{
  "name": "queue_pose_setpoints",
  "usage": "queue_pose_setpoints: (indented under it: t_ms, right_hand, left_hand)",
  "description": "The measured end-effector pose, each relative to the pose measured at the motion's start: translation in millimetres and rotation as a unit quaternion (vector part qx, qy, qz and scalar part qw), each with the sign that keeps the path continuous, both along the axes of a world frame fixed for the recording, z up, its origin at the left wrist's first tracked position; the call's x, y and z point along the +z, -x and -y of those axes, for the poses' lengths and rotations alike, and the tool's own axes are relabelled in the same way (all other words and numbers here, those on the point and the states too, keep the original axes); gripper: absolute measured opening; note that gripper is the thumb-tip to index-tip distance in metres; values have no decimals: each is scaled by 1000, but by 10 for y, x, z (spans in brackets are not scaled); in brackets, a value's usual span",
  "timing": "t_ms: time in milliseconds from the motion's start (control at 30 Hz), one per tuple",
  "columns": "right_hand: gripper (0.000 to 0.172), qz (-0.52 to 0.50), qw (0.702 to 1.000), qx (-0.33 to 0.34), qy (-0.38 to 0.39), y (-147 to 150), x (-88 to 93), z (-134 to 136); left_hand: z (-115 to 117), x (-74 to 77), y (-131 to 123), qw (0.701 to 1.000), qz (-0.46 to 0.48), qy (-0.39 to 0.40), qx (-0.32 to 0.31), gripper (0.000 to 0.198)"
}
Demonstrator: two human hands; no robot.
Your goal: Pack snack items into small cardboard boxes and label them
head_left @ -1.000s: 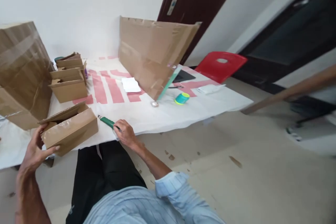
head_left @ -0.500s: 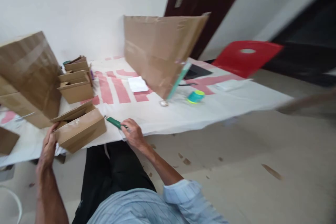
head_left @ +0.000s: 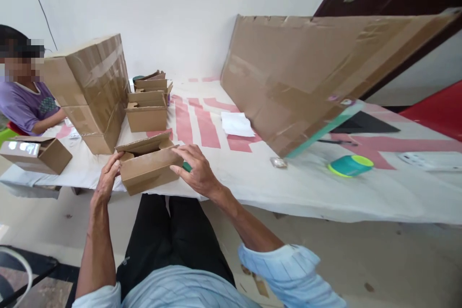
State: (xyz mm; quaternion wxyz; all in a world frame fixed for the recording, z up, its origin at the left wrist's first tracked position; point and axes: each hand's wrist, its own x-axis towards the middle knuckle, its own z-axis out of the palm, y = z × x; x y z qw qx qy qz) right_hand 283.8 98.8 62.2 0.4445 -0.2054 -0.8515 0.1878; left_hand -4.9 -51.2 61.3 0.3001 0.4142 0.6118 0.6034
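A small brown cardboard box (head_left: 149, 169) with a raised flap lies at the near edge of the white-covered table (head_left: 252, 183). My left hand (head_left: 107, 177) grips its left end, fingers curled round the corner. My right hand (head_left: 198, 173) presses against its right end, fingers partly stretched along the side. A green-handled tool (head_left: 186, 167) shows only as a sliver under my right hand's fingers.
A large taped carton (head_left: 90, 87) and a stack of small boxes (head_left: 147, 106) stand behind. A big cardboard sheet (head_left: 317, 72) leans across the table. White paper (head_left: 236, 124), a teal round object (head_left: 350, 165), a red chair (head_left: 436, 110). Another person in purple (head_left: 25, 103) sits at left by a box (head_left: 36, 154).
My right hand has left its grip on the green tool and moved left onto the box's right end. My head has turned left, which brings the other person into view.
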Motion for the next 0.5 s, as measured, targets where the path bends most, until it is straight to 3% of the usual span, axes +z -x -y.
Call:
queue_pose_setpoints:
  t_ms: [167, 267, 333, 500]
  right_hand:
    - [47, -31, 999, -16, 29, -196, 2, 111]
    - [24, -1, 1000, 24, 15, -293, -34, 188]
    - [15, 23, 999, 41, -7, -322, -58, 232]
    - [21, 76, 995, 39, -43, -264, -34, 241]
  left_hand:
    - [75, -49, 100, 994, -21, -8, -111, 110]
    - [106, -70, 125, 988, -60, 23, -143, 127]
    - [121, -73, 117, 985, -89, 30, -147, 131]
    - [149, -48, 67, 980, -125, 28, -154, 131]
